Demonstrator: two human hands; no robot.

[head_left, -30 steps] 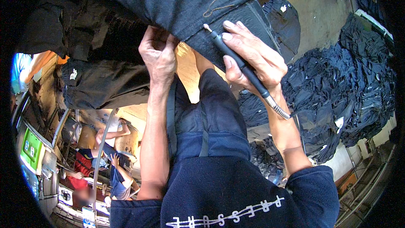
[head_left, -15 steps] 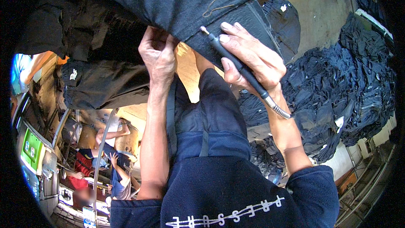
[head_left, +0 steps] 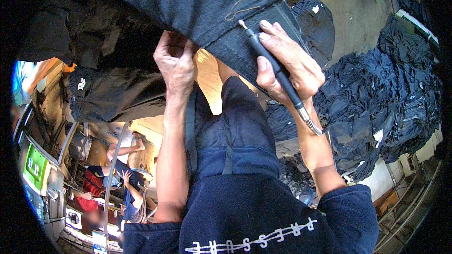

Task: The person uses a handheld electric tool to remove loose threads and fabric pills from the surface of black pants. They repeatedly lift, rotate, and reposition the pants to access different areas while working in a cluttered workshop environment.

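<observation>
A dark denim garment (head_left: 197, 0) is stretched out in front of me, with a loose tan thread near its hem. My left hand (head_left: 175, 61) grips the lower edge of that denim garment. My right hand (head_left: 285, 63) holds a black pen-shaped rotary tool (head_left: 273, 68) with a flexible metal shaft trailing from its back end. The tool's tip touches the garment's hem near the loose thread. My dark blue sleeves and apron show below.
A big heap of dark denim garments (head_left: 386, 94) lies at the right. More dark garments (head_left: 113, 89) hang at the left. Other people (head_left: 125, 178) work low at the left, by a metal pole and green machines.
My right hand has shifted the tool slightly up and left along the hem. My left hand keeps its hold on the denim.
</observation>
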